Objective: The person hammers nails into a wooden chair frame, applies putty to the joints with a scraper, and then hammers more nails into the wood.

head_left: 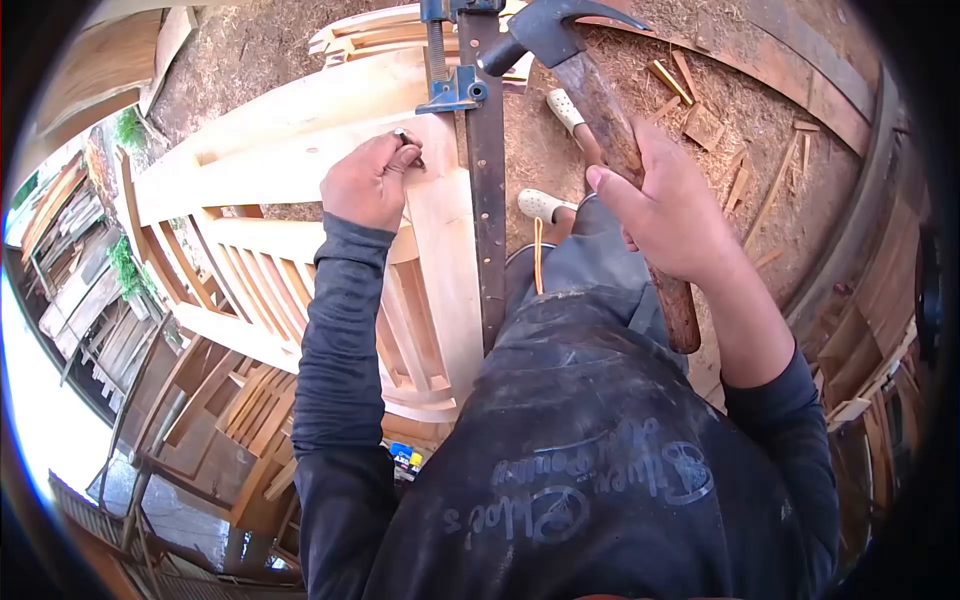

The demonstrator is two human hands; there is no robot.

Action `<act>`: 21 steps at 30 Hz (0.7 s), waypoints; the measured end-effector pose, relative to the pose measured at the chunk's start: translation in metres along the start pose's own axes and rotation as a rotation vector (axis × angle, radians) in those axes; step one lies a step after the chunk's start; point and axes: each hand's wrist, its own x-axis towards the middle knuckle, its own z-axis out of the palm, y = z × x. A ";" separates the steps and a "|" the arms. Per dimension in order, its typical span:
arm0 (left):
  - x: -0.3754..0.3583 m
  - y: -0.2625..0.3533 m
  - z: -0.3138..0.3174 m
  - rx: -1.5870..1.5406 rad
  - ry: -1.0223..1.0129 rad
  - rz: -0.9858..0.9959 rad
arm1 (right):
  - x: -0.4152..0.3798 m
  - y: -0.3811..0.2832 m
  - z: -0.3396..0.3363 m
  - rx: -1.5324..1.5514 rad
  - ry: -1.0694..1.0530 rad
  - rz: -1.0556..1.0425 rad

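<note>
My right hand is wrapped round the worn wooden handle of a claw hammer, raised to the right of the woodwork with its dark steel head at the top. On the pale wooden frame, my left hand is closed in a pinch near the joint of two boards. A small dark piece with a shiny end shows at its fingertips, too small to name. Just beyond that hand, a blue clamp jaw presses against the frame's edge, mounted on a dark steel bar with holes along it.
Slatted panels extend leftward within the frame. Wood offcuts and shavings litter the dirt floor. Two feet in pale clogs stand beside the steel bar. Stacked timber lies at far left, with more boards at right.
</note>
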 end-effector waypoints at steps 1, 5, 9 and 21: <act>-0.001 0.001 0.000 0.008 -0.004 0.001 | -0.002 -0.004 0.000 -0.020 0.002 -0.028; 0.001 -0.001 0.003 0.065 0.022 0.078 | 0.005 -0.018 -0.002 -0.083 0.007 -0.087; -0.002 -0.010 0.006 0.098 0.054 0.154 | 0.006 -0.042 -0.003 -0.107 0.077 -0.223; 0.005 -0.012 0.001 0.293 0.019 0.292 | -0.005 -0.091 -0.023 0.146 0.208 -0.362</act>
